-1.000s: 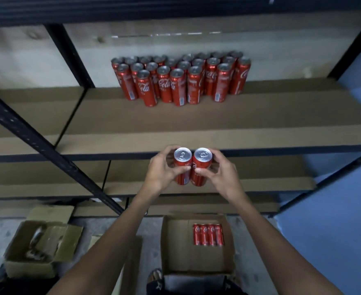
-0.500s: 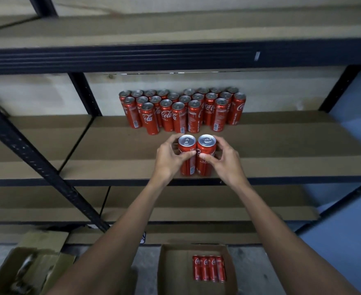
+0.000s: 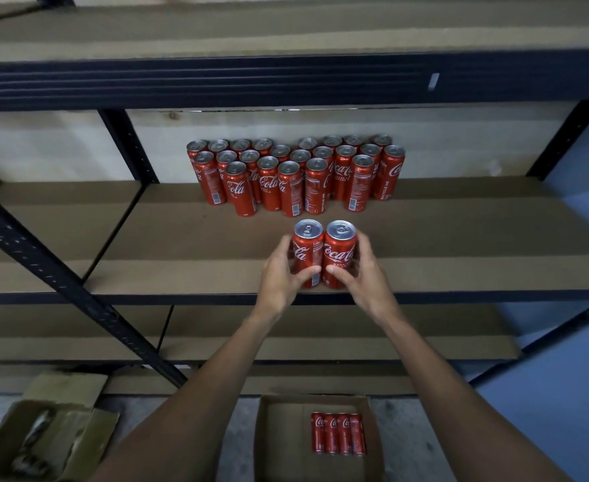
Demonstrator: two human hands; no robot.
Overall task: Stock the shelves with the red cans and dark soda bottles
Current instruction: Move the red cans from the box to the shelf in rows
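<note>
I take the brown fibreboard shelf board [image 3: 459, 238] as my reference. Above it runs a dark ribbed steel beam [image 3: 216, 81] that carries the next level. At the board's back, against the pale wall, stands a block of red cans [image 3: 296, 175], upright and packed in roughly three rows, silver tops up. A black steel upright post [image 3: 129, 147] rises at the board's back left corner. A black perforated diagonal brace [image 3: 60, 273] crosses in front of the board's left end, well apart from my hands. Below the board sits a lower brown shelf [image 3: 320, 339]. Under that, on the grey floor, an open cardboard box [image 3: 279, 440] holds four red cans [image 3: 338, 433] lying side by side. A second open cardboard box [image 3: 60, 443] sits below the board's left end. A blue wall [image 3: 564, 394] closes off the board's right end.

At the board's front edge, about mid-width, I hold a pair of slim red aluminium cans [image 3: 322, 253]. They are upright and touching each other, and a strip of board separates them from the block. Their white script logos face me, and their silver lids with pull tabs point up. My left hand [image 3: 279, 276] curls round the left can, thumb across its front and fingers behind. My right hand [image 3: 366, 276] grips the right can the same way. I cannot tell whether the bases rest on the board.
</note>
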